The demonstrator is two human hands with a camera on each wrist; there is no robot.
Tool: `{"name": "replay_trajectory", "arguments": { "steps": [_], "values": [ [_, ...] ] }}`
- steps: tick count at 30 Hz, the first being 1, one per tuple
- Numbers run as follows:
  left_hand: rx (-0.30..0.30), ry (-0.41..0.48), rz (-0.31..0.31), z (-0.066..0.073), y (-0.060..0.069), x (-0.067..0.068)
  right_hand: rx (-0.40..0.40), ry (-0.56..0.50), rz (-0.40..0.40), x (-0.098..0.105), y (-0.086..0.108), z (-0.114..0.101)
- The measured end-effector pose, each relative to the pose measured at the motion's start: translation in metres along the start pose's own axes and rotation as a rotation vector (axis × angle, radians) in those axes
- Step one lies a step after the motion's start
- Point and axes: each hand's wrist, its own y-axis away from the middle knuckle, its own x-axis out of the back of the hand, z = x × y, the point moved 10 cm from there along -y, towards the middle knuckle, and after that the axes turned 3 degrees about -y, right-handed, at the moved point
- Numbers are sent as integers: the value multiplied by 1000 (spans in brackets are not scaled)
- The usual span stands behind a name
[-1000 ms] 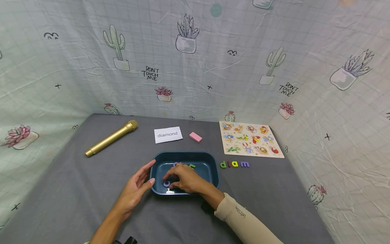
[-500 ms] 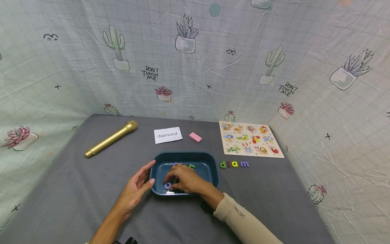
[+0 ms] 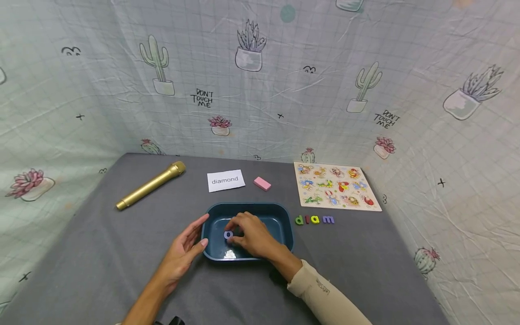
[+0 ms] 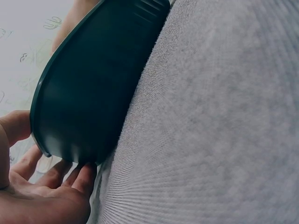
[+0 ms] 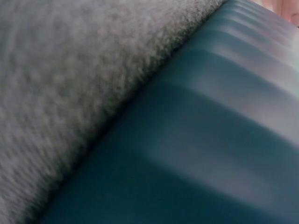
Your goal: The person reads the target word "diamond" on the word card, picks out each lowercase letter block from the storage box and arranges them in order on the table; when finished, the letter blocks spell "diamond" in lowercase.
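The dark teal tray [image 3: 288, 225] lies on the grey cloth in the middle of the head view. At its left end my left hand [image 3: 177, 257] holds the rim and wall between thumb and fingers; the left wrist view shows the fingertips [image 4: 86, 177] against the tray's end wall. Inside the tray, my right hand [image 3: 253, 237] pinches a small purple letter o [image 3: 228, 235] between thumb and fingers. Other parts of the tray floor are hidden behind this hand. The right wrist view is filled by the tray's ribbed outer wall [image 5: 201, 126] and cloth.
Right of the tray stands a row of letters reading "diam" [image 3: 314, 220]. Behind it lies an insect puzzle board [image 3: 337, 186]. A card printed "diamond" [image 3: 226, 186], a pink eraser-like block [image 3: 262, 183] and a gold microphone [image 3: 150, 186] lie farther back.
My right hand has taken the purple letter o between its fingertips and shifted it slightly up and right inside the tray. The left hand has stayed at the tray's left end.
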Motion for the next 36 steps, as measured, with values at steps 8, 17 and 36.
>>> {"name": "replay_trajectory", "arguments": {
  "steps": [8, 17, 36],
  "values": [
    [-16, 7, -6, 2, 0, -1, 88, -49, 161, 22, 5, -9],
    [-20, 8, -10, 3, 0, -1, 131, -118, 273, 40, 13, -16],
    [-13, 18, 8, 2, 1, 1, 98, -157, 405, 84, 42, -12]
  ]
}}
